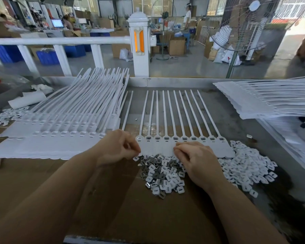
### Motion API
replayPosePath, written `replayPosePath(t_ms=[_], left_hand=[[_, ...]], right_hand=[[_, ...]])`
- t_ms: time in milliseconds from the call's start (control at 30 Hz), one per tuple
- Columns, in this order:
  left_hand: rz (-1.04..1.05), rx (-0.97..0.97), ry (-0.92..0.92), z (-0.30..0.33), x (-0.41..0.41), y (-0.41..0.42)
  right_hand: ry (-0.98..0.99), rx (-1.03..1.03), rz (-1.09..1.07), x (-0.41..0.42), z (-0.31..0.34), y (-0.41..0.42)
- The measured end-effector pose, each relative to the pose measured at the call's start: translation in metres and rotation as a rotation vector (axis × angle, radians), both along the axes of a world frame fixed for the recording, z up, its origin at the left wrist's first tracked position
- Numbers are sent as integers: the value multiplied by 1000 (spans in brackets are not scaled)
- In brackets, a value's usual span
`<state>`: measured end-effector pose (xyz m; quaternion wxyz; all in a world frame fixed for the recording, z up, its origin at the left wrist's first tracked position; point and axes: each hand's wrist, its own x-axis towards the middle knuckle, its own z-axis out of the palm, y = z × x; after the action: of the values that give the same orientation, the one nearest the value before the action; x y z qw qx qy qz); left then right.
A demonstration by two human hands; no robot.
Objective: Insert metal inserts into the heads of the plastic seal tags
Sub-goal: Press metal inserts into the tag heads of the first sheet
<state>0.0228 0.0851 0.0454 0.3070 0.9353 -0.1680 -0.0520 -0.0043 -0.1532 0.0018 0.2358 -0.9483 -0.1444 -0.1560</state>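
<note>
While curled, both hands (pixel 118 147) on tag strip (pixel 183 147).

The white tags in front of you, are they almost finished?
Looks close: every head in the strip of tags shows a dark fill. Both hands, left and right, rest curled at its near edge. The insert pile and a right-hand stack remain.

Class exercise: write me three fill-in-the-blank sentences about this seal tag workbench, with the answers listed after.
1. The strip of seal tags in front of the hands has ___ tails.
2. The mixed pile of metal inserts lies between the two ___.
3. The standing fan is on the person's ___ side.

Answers: ten; hands; right
</note>
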Motion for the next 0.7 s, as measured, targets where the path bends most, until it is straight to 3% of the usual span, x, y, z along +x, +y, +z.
replayPosePath(t_ms=[133,467,567,700], left_hand=[[-119,81,44,3,-2,4],[-131,198,-68,-1,-4,-3],[-82,77,-70,-1,-3,-7],[121,-379,115,-3,-2,-18]], right_hand=[[-3,3,0,0,0,0],[-5,20,7,0,-1,0],[-4,15,6,1,-1,0],[-15,41,9,1,-1,0]])
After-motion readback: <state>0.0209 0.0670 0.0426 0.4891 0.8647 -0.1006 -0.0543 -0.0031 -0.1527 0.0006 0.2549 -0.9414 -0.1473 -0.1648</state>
